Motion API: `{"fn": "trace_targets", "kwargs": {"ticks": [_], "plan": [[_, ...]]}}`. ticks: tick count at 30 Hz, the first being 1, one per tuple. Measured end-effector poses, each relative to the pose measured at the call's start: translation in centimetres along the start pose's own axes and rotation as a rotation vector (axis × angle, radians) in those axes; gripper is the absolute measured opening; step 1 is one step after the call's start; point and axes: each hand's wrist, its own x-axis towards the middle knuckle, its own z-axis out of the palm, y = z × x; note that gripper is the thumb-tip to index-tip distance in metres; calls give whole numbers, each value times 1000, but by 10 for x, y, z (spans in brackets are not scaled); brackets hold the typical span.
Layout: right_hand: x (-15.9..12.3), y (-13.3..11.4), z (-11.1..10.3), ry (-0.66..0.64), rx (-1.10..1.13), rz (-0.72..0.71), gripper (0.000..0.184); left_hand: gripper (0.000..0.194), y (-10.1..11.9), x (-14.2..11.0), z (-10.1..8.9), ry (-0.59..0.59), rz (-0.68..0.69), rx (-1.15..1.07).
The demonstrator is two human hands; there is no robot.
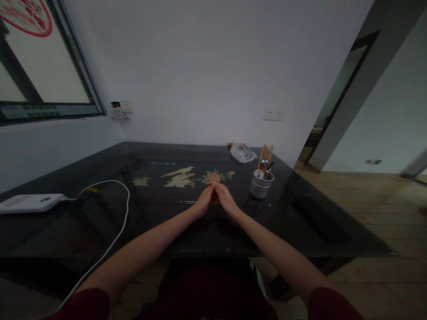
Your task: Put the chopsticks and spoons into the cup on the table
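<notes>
My left hand (206,199) and my right hand (226,200) meet above the dark tabletop (156,218). Their fingertips touch, with the fingers stretched out and the palms slanting apart toward the wrists. No object shows in either hand, though the gap between the palms is partly hidden. Just beyond the fingertips is a painted flower (213,175) in the tabletop's bird-and-flower decoration. To the right of my right hand stands a grey utensil holder (260,189) with chopsticks (262,155) and spoons in it.
At the left lies a white device (31,203) with a white cable (126,218) running off the front edge. A clear plastic bag (243,153) rests near the wall. A flat black object (320,218) lies at the right. Wall sockets (273,115) are behind the table.
</notes>
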Motion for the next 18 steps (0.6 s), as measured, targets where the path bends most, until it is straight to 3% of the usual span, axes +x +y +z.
{"fn": "trace_targets", "kwargs": {"ticks": [18], "plan": [[2,-3,1,19,-35,-7,53,41,-3,0,-2,20,41,62]]}}
